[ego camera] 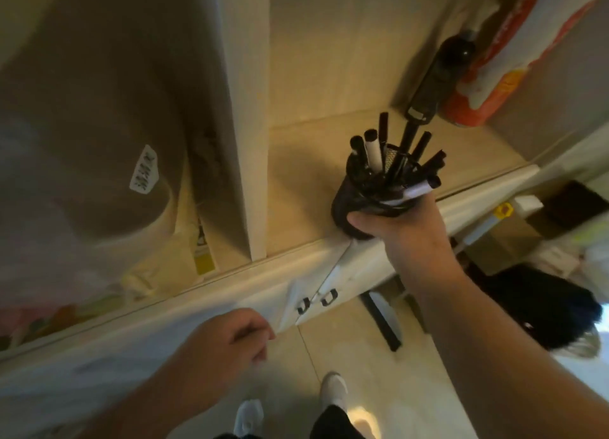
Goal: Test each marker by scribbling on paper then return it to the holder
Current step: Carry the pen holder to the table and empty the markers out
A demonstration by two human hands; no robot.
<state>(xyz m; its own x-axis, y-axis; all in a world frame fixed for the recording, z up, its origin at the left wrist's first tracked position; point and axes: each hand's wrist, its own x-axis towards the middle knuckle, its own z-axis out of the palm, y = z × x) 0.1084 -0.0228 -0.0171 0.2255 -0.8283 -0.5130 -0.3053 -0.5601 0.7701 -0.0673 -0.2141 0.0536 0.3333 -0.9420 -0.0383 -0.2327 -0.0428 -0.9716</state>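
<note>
Right hand [400, 223] is wrapped around the black mesh holder [359, 204] at the front edge of the shelf [296, 188], thumb across its side, while the markers [392, 157] all stand bunched inside it, caps up; left hand [227, 343] hangs low in a loose curl, fingers folded in, holding nothing I can make out. Looks like the very start: no paper in view, no marker pulled or uncapped, so judging from this every marker is untested, and finding or laying out paper comes first
</note>
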